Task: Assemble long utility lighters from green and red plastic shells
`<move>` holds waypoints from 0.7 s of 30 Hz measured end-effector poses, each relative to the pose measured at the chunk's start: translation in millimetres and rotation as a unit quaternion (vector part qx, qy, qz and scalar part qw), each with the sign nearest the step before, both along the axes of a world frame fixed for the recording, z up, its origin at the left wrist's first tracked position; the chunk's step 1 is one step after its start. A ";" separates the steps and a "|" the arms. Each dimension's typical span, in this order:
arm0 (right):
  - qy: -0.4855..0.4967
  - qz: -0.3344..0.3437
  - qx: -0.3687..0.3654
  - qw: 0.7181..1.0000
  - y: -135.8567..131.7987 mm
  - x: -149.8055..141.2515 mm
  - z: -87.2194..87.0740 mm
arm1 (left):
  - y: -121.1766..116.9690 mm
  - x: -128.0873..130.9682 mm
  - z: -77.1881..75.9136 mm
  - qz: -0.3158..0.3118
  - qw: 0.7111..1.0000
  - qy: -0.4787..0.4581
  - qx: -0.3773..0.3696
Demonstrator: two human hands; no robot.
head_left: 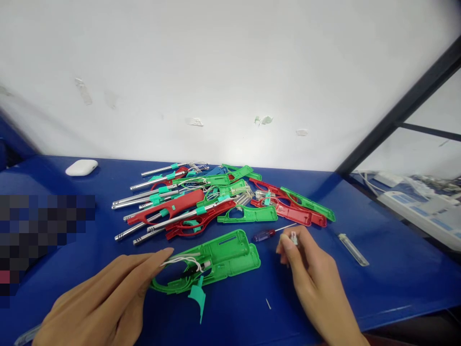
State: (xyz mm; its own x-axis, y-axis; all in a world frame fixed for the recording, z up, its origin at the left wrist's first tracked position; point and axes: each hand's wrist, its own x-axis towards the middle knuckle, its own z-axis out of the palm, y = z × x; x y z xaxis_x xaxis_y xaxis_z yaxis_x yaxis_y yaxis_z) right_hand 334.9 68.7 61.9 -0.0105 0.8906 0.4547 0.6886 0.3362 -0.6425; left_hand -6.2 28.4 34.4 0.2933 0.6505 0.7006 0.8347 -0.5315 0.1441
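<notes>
My left hand (108, 293) lies at the lower left, its fingers stretched out and its fingertips on a white wire and thin metal rod at the left end of a green plastic lighter shell (223, 257). A teal trigger piece (198, 297) lies below that shell. My right hand (309, 274) pinches a tiny white part (294, 237) between thumb and forefinger. Just left of it lies a small screwdriver (266, 235) with a blue and red handle.
A heap of red and green lighter shells and metal tubes (201, 202) covers the middle of the blue table (378, 283). A clear plastic tube (353, 249) lies at the right, a white earbud case (81, 167) at the far left. A black frame post (396, 113) rises at the right.
</notes>
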 end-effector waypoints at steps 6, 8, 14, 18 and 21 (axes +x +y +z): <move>0.008 -0.037 -0.016 0.999 -1.3 1.2 0.3 | -2.2 0.7 0.7 0.002 1.000 0.002 -0.004; 0.016 -0.041 -0.023 0.999 -2.1 1.6 0.3 | -2.1 1.7 1.6 0.000 1.000 0.003 -0.004; 0.064 -0.034 -0.026 0.997 -1.3 5.9 -4.8 | 0.0 5.1 3.4 0.002 1.000 -0.004 0.003; 0.056 -0.025 -0.045 0.997 -2.1 4.8 -2.1 | 0.1 4.5 3.2 0.001 1.000 -0.004 0.004; 0.036 -0.024 -0.046 0.998 -4.1 2.5 2.4 | 0.7 4.4 3.8 0.002 1.000 -0.002 0.013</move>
